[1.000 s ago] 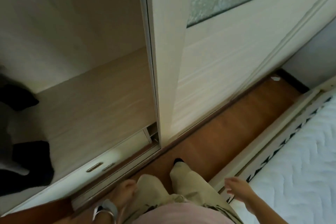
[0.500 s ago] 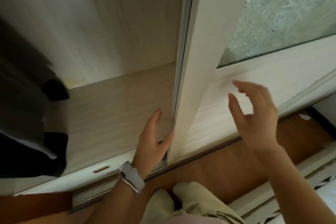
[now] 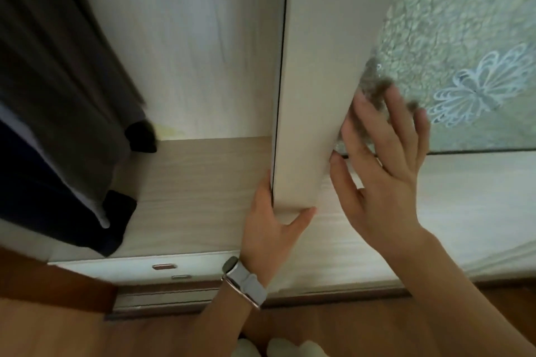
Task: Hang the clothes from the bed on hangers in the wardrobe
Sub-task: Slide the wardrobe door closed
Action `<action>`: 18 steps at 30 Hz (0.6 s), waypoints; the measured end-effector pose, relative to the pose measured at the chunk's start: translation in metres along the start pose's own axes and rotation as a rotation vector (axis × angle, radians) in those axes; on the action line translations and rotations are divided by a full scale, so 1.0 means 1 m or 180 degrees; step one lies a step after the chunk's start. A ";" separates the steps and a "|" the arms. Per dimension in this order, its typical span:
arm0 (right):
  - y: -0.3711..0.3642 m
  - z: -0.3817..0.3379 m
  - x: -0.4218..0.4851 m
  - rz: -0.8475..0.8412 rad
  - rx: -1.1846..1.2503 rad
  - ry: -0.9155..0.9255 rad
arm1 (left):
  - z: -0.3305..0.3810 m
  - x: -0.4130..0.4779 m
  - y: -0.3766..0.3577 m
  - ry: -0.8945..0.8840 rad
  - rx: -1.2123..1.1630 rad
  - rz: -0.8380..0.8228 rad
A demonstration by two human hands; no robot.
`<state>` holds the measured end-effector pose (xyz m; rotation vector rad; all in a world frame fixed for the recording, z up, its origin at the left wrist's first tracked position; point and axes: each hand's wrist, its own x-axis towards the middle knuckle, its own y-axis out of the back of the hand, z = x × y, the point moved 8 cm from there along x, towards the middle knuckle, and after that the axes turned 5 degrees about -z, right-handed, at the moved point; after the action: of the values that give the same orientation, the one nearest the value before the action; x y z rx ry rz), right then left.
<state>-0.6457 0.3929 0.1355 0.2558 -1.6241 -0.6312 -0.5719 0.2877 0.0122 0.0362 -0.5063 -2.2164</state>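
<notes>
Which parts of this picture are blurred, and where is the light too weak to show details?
Head view: the right hand is smeared by motion at its fingertips, over the patterned glass. Head view: the left hand on the sliding door edge is sharper. Head view: the dark clothes at the left lie in shadow with little detail, while the back wall is bright.

Soft, dim light, brightest on the pale wood-grain wardrobe back panel (image 3: 197,52). Deep shadow over dark hanging clothes (image 3: 58,81). Motion blur on fingertips (image 3: 390,97) of the right hand (image 3: 383,174); wide-angle bowing at edges.
</notes>
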 end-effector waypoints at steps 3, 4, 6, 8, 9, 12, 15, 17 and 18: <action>0.003 -0.002 0.002 0.0141 0.0283 0.0084 | 0.003 -0.004 0.006 0.0007 0.0229 0.0157; 0.003 -0.004 0.003 0.0186 0.0335 0.0100 | 0.001 -0.005 0.009 0.0037 0.0298 0.0242; 0.000 -0.013 0.008 0.0242 0.0383 0.0160 | -0.002 -0.010 0.020 0.0102 0.0442 0.0452; -0.004 -0.028 0.014 0.0262 0.0385 0.0250 | -0.007 -0.015 0.034 0.0194 0.0530 0.0676; -0.007 -0.036 0.016 0.0274 0.0390 0.0283 | -0.009 -0.018 0.042 0.0253 0.0510 0.0765; -0.017 -0.062 0.023 0.0330 0.0401 0.0340 | -0.018 -0.024 0.067 0.0432 0.0512 0.0967; -0.034 -0.093 0.028 0.0240 0.0321 0.0448 | -0.031 -0.029 0.100 0.0531 0.0689 0.1152; -0.045 -0.115 0.032 0.0194 0.0292 0.0529 | -0.038 -0.031 0.122 0.0490 0.0683 0.1266; -0.050 -0.126 0.035 0.0218 0.0284 0.0557 | -0.039 -0.032 0.134 0.0415 0.0686 0.1339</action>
<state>-0.5391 0.3023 0.1428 0.3110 -1.4876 -0.4716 -0.4445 0.2220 0.0210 0.1711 -0.6162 -1.7314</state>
